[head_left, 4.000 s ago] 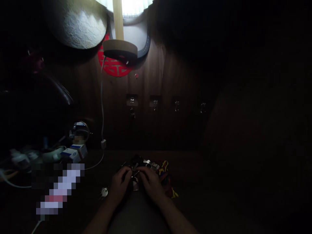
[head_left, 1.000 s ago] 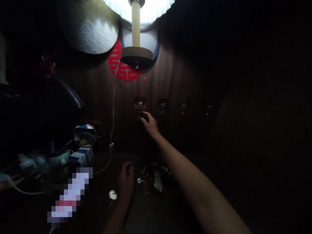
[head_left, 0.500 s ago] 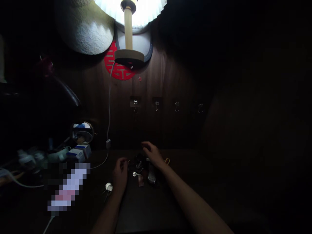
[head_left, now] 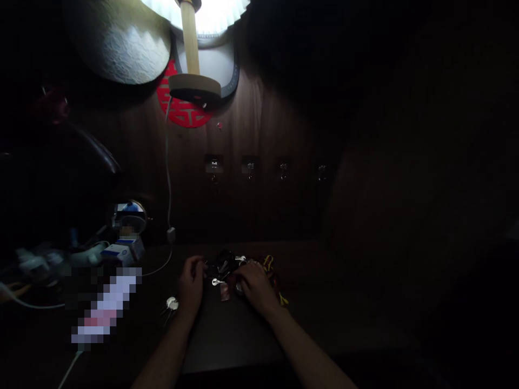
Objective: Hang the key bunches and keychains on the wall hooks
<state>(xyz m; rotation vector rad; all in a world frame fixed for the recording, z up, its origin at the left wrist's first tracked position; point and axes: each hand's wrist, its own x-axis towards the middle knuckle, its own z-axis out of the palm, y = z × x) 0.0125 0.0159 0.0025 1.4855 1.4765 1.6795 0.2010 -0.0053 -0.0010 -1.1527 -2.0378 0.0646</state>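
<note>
A dim pile of keys (head_left: 223, 266) lies on the dark tabletop between my hands. Curled at the pile's left side, my left hand (head_left: 191, 283) has its thumb and fingers close together; anything between them is too dark to make out. My right hand (head_left: 255, 286) reaches over the pile's right part, fingers bent down and in. A shiny rounded object (head_left: 239, 289) is partly covered by that hand. Below the pile are a pale key (head_left: 215, 282) and a small reddish tag (head_left: 224, 292). Yellow and black cord (head_left: 268, 263) sits beyond my right hand.
Separate keys (head_left: 172, 303) lie left of my left forearm. Farther left are a pixelated pale object (head_left: 107, 308), small boxes (head_left: 125, 250), a round mirror (head_left: 130, 216) and a white cable (head_left: 168, 178). A lit lamp (head_left: 194, 84) and metal hooks (head_left: 250, 166) are at the wooden wall.
My right hand has come down and nearer onto the pile's right side, covering most of the shiny object. The yellow cord shows more. My left hand stays beside the pile; the view has shifted slightly.
</note>
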